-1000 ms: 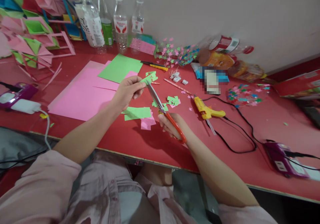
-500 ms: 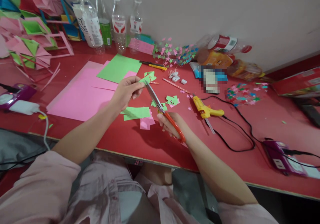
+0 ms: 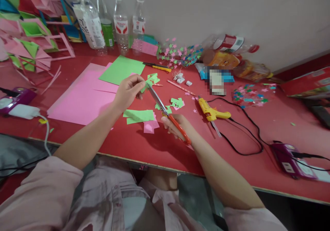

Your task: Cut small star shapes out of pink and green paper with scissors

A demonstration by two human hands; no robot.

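Between the fingertips of my left hand (image 3: 132, 88) is a small piece of green paper (image 3: 147, 85), partly hidden by the fingers. My right hand (image 3: 177, 126) is wrapped round the orange handles of a pair of scissors (image 3: 159, 102). The blades point up and left, with their tips at the green piece; they look nearly closed. Below lie green paper strips (image 3: 140, 116) over pink paper scraps (image 3: 151, 126). Cut green scraps (image 3: 177, 102) rest just beyond the scissors. Large pink sheets (image 3: 79, 95) and a green sheet (image 3: 122, 69) spread out behind my left hand.
A yellow glue gun (image 3: 212, 112) with a black cable lies right of my right hand. A box cutter (image 3: 161, 68) lies behind. Plastic bottles (image 3: 121, 28) stand along the wall near piles of paper stars (image 3: 177, 52). Purple power strips (image 3: 288, 160) sit at both sides; folded-paper models (image 3: 31, 55) stand left.
My left hand has turned slightly and shifted a little left with the green piece, and its fingers are more bent. The scissors stay almost in place.
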